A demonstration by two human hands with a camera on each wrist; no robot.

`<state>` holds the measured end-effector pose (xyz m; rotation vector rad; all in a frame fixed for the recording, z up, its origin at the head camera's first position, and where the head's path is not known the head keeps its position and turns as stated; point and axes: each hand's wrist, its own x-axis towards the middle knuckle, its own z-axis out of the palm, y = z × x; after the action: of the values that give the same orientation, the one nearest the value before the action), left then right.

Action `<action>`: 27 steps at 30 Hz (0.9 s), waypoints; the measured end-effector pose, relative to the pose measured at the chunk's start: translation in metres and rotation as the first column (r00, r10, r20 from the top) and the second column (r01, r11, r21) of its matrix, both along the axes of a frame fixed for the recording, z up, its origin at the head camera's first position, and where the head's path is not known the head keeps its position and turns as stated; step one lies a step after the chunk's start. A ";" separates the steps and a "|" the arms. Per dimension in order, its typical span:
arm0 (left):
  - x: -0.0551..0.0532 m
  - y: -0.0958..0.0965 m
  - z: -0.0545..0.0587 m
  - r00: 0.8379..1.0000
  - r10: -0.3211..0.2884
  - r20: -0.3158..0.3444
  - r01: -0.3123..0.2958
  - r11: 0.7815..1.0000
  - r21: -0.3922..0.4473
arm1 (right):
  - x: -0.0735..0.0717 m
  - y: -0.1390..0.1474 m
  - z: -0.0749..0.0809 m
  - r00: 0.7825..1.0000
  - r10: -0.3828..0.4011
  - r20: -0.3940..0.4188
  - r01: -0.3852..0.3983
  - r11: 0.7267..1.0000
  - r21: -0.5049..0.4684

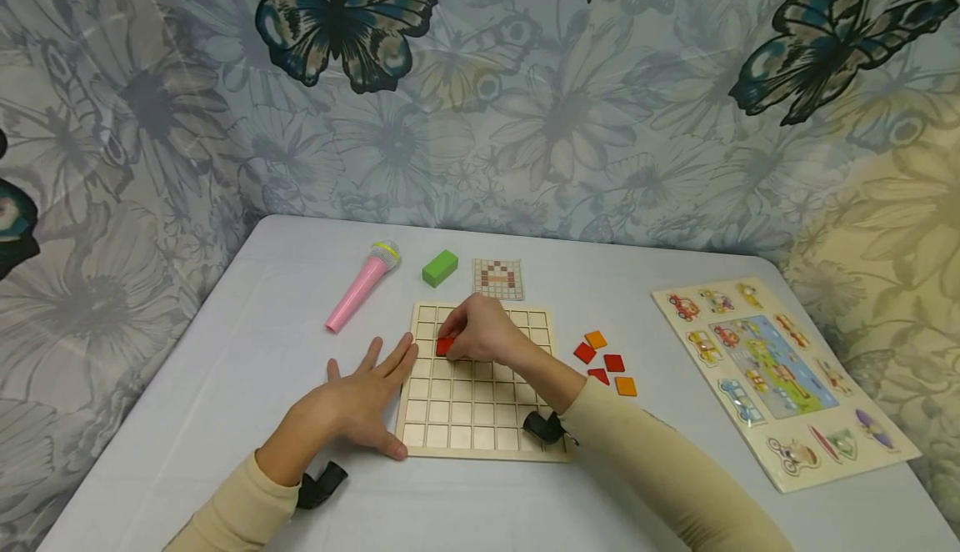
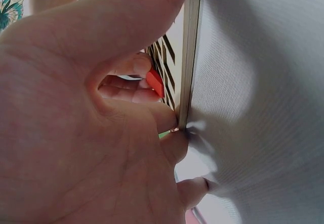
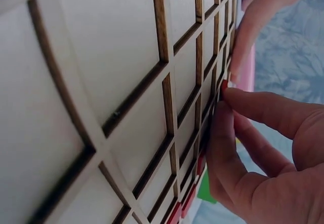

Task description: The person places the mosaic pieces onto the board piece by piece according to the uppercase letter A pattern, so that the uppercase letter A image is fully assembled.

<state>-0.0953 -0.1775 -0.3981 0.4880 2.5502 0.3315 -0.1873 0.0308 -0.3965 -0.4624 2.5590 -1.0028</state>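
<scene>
A square wooden grid board (image 1: 480,412) lies on the white table. My right hand (image 1: 483,331) reaches over it and pinches a small red square tile (image 1: 444,346) between thumb and fingers, at a cell near the board's far left. The same red tile (image 2: 155,82) shows beyond my thumb in the left wrist view. Fingers spread, my left hand (image 1: 358,402) rests along the board's left edge, its thumb by the near corner. Several red tiles (image 3: 188,199) sit in cells at the far side in the right wrist view; from the head camera my right hand hides that part.
Right of the board lie loose red and orange tiles (image 1: 626,386). Behind it are a patterned grid card (image 1: 497,278), a green block (image 1: 440,268) and a pink toy microphone (image 1: 363,285). A wooden picture puzzle (image 1: 780,377) lies at the far right.
</scene>
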 end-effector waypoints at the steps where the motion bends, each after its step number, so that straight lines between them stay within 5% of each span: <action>1: 0.000 0.000 0.000 1.000 0.000 0.001 0.000 1.000 0.000 | 0.000 -0.001 0.000 1.000 0.002 -0.005 -0.001 1.000 0.006; 27: 0.000 0.000 0.001 1.000 0.008 0.010 -0.008 1.000 0.001 | 0.002 -0.003 -0.001 0.995 0.066 -0.073 -0.064 0.997 0.040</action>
<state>-0.0952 -0.1780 -0.3973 0.4754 2.5428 0.3370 -0.1857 0.0274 -0.3980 -0.5791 2.6052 -0.9296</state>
